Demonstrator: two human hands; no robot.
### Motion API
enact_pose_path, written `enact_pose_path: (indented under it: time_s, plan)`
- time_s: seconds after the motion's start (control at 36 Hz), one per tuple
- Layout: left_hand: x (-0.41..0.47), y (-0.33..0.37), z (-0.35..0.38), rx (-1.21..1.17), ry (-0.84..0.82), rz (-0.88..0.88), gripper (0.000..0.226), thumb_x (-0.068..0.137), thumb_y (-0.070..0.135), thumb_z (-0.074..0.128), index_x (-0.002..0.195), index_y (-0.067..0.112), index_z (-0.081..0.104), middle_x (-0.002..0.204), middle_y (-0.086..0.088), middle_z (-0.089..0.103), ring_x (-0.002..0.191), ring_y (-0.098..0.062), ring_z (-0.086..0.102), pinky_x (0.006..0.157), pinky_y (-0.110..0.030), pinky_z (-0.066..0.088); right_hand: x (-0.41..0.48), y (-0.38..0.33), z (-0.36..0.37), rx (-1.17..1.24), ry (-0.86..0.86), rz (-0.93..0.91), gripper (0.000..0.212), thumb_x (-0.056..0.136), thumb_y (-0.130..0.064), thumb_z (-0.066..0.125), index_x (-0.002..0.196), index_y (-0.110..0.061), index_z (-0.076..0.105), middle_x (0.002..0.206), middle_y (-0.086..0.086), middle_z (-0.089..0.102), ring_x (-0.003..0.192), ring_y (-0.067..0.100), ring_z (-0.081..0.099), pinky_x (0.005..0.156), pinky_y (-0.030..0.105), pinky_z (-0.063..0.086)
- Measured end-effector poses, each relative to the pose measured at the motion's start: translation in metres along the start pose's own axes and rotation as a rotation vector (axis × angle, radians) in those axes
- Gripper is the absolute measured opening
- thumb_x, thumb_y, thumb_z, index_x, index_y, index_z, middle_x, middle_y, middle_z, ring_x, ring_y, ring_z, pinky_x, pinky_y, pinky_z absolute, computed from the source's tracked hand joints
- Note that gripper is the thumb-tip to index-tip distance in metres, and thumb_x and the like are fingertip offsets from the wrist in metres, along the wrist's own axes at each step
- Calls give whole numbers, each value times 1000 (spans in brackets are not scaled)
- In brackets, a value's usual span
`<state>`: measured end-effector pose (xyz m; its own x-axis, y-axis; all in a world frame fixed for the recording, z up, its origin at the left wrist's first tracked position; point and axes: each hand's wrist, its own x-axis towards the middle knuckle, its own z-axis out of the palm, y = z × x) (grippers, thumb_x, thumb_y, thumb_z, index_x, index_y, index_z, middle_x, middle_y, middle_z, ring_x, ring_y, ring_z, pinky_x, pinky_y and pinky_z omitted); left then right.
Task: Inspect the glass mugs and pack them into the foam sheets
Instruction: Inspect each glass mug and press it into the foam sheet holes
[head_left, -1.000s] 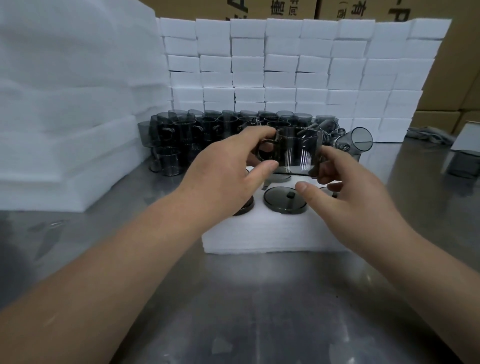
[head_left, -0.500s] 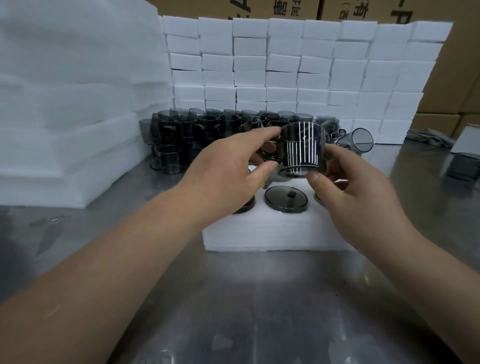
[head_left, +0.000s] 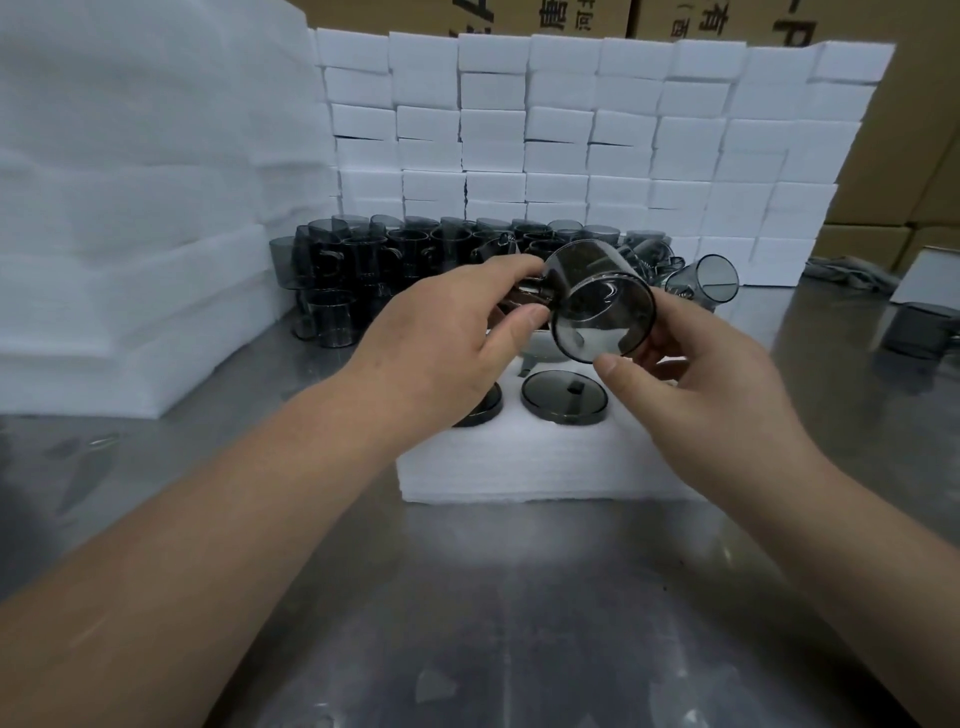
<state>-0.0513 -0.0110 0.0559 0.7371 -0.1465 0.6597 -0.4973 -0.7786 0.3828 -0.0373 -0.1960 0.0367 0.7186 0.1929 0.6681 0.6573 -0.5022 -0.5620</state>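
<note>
Head view. Inspector: What has altered within the last second?

Clerk: The glass mug (head_left: 597, 306) stood upright between the hands a second ago. It is now tipped over, with one round end turned to the camera. Whether that end is the mouth or the base cannot be told. The mug is held in the air above the foam sheet (head_left: 545, 467).

Inspector: State of each grip?

Clerk: The left hand (head_left: 441, 338) has its grip pinched on the handle, thumb against forefinger. The right hand (head_left: 711, 384) has its grip curled round the far side of the body, with the thumb at the lower rim.

Inspector: Bearing on the task?

Clerk: Judged as inspection in progress, since the tilt lets the person look through the wall and the end. This piece is not yet packed.

Inspector: Counts?

Clerk:
- One mug is in hand.
- Two seated mugs (head_left: 563, 397) show plainly in the foam sheet, one of them half under the left hand. A third shape behind them is partly hidden, and the hands may cover more.
- One tipped mug (head_left: 704, 278) lies on its side on the counter (head_left: 519, 597).
- One dark mug (head_left: 919, 327) sits apart at the far right.
- The back stock (head_left: 374, 260) overlaps too much to count.
- One foam sheet is in work. The stacked sheets (head_left: 130, 234) and the wall of foam blocks (head_left: 571, 130) cannot be counted with confidence.
</note>
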Motion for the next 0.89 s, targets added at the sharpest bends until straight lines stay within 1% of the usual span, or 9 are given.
enact_pose_path:
  time_s: [0.25, 0.42, 0.5, 0.56, 0.61, 0.64, 0.75, 0.83, 0.89]
  plan:
    - [0, 0, 0, -44, -1, -19, 35, 92, 34, 45, 125, 25, 53, 88, 12, 59, 87, -16, 63, 79, -42, 50, 0, -2, 0, 22, 1, 5, 23, 77, -35, 62, 95, -22, 61, 78, -6, 55, 72, 6, 51, 59, 18, 39]
    - [0, 1, -1, -47, 9, -8, 36, 90, 37, 42, 121, 26, 55, 88, 11, 61, 85, -13, 59, 76, -39, 49, -1, -1, -1, 25, -12, -6, 20, 77, -38, 61, 93, -27, 59, 83, -10, 55, 74, 5, 52, 59, 16, 39]
    - [0, 1, 0, -71, 11, -10, 38, 88, 38, 43, 123, 28, 54, 88, 16, 59, 85, -11, 60, 78, -38, 50, 0, 0, 0, 42, -2, 1, 16, 75, -40, 56, 91, -37, 58, 82, -14, 57, 70, 2, 54, 60, 14, 42]
    - [0, 1, 0, -79, 19, -6, 40, 86, 39, 42, 124, 32, 53, 88, 21, 57, 86, -6, 59, 79, -34, 50, 0, 2, 0, 105, -8, 27, 28, 80, -39, 60, 105, -49, 57, 81, -19, 61, 70, 1, 57, 73, 25, 51]
    - [2, 1, 0, -79, 27, 11, 43, 85, 38, 43, 127, 32, 52, 94, 23, 53, 87, -2, 56, 82, -35, 50, 0, 5, 1, 153, -2, 36, 49, 83, -34, 62, 123, -58, 45, 84, -26, 64, 79, 1, 61, 82, 36, 52]
    - [2, 1, 0, -83, 29, 19, 45, 85, 37, 43, 128, 31, 52, 97, 23, 51, 87, -2, 55, 83, -36, 51, -1, 6, 1, 169, -1, 22, 54, 84, -32, 62, 123, -63, 39, 87, -30, 65, 85, -2, 62, 84, 33, 51]
    - [3, -1, 1, -84, 28, 49, 40, 87, 31, 51, 126, 27, 56, 107, 18, 48, 88, 1, 52, 83, -35, 51, -2, 4, 1, 205, -15, -33, 59, 86, -29, 60, 121, -67, 31, 88, -40, 61, 91, -18, 56, 73, 0, 40]
    - [4, -3, 4, -60, 43, 41, 32, 89, 20, 57, 120, 24, 61, 111, 17, 48, 94, -2, 52, 86, -34, 49, -2, 2, 1, 181, -19, -37, 60, 84, -33, 59, 108, -79, 28, 91, -38, 62, 89, -18, 57, 70, -1, 38]
    - [5, -2, 5, -64, 54, 32, 28, 87, 18, 59, 114, 25, 64, 104, 21, 49, 91, 1, 51, 86, -29, 48, -2, 3, 1, 159, -21, -46, 65, 88, -28, 59, 108, -81, 27, 95, -33, 64, 84, -17, 58, 68, 1, 40]
